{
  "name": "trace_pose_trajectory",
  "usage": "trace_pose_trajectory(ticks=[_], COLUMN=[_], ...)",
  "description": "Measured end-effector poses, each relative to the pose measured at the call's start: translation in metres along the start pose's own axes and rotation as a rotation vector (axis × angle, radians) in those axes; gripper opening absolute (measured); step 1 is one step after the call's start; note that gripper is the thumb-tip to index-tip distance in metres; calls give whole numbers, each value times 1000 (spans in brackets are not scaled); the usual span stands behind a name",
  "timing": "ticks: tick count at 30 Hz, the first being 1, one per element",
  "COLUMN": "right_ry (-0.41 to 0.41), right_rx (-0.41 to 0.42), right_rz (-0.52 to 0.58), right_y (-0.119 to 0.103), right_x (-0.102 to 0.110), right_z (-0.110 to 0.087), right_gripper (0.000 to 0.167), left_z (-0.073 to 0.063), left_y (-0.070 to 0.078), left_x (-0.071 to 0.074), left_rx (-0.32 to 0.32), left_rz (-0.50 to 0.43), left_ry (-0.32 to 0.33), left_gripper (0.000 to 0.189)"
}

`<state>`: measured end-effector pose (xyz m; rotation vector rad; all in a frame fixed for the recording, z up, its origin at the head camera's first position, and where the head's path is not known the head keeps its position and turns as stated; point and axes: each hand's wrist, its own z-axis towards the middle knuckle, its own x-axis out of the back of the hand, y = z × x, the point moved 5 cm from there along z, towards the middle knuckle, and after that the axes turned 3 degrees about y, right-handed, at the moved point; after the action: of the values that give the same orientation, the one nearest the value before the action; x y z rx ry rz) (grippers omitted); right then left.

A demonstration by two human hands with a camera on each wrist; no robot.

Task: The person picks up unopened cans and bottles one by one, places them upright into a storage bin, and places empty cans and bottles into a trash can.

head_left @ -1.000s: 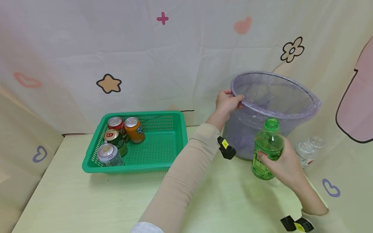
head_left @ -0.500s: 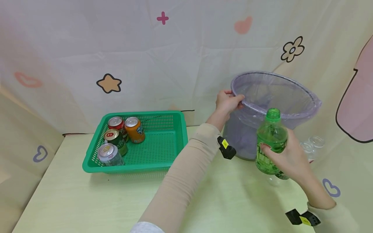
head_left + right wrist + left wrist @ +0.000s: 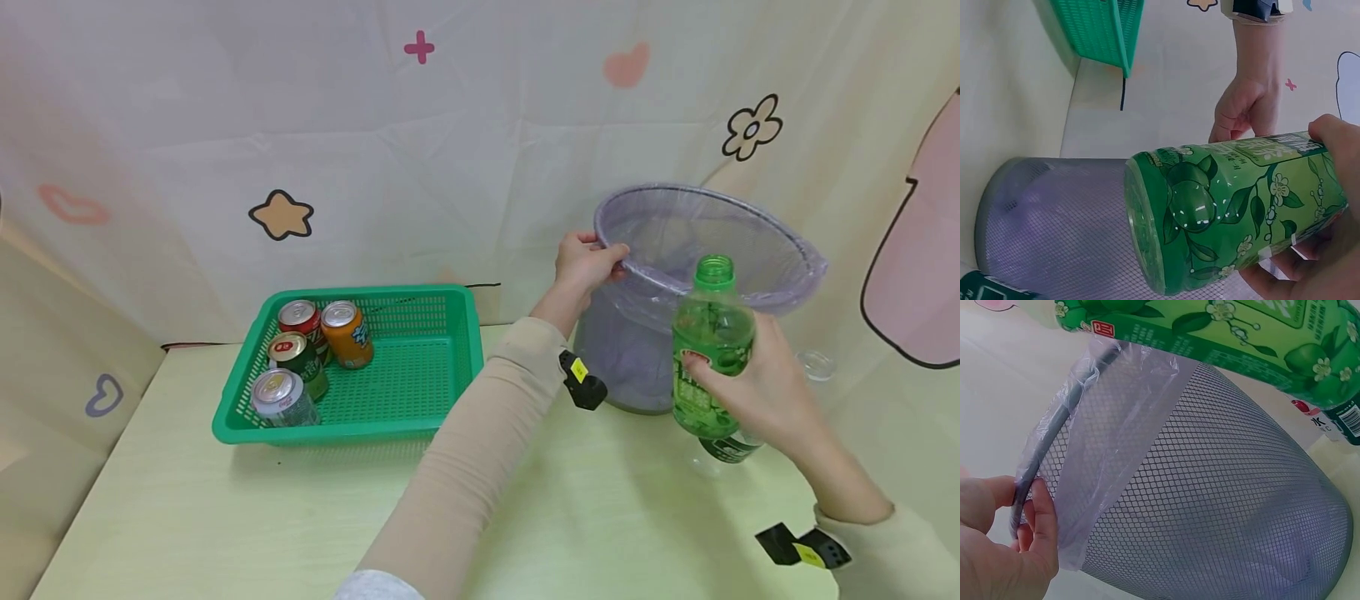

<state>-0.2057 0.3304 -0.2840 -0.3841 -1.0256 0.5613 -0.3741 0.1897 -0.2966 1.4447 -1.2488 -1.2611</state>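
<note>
At far right of table [image 3: 225, 525]: mesh bin [image 3: 626, 350], purplish, with clear liner [image 3: 795, 293] folded over rim. Pinched there, at the near-left edge: rim and liner together, between thumb and curled fingers of left hand [image 3: 588, 262].

Held in right hand [image 3: 772, 400], fingers wrapped round the label, thumb across its front: green bottle [image 3: 712, 358], roughly upright, neck uncapped. Located in front of the bin's near wall, lifted off the table; in head view, overlapping part of the near rim. Touching the bin or not: cannot tell.

Below the bottle: dark-labelled item [image 3: 729, 450], mostly hidden by bottle and hand. Behind the right hand, near the bin: clear container [image 3: 816, 364], only the upper part in sight.

Well to the left: green basket [image 3: 397, 433], with perforated sides. Grouped at its left end: red can [image 3: 298, 315], orange can [image 3: 348, 337], dark green can [image 3: 296, 362], silver-topped can [image 3: 281, 398] nearest the front. Extending past the basket's right side in head view: left sleeve [image 3: 487, 425], with small black camera [image 3: 582, 382] near the cuff.

Behind everything: pale curtain [image 3: 375, 167], printed with star, hearts, flower.
</note>
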Motion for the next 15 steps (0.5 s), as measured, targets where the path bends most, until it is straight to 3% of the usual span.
trace_pose_trajectory(ticks=[5, 15], right_ry=[-4, -19], right_rx=[58, 10], right_rz=[44, -67], right_y=[-8, -8], right_x=[10, 27], right_z=[11, 26], right_gripper=[39, 34], left_z=[0, 0], left_y=[1, 0], left_x=[0, 0], left_rx=[0, 0], left_rz=[2, -4], left_ry=[7, 11], left_gripper=[34, 33])
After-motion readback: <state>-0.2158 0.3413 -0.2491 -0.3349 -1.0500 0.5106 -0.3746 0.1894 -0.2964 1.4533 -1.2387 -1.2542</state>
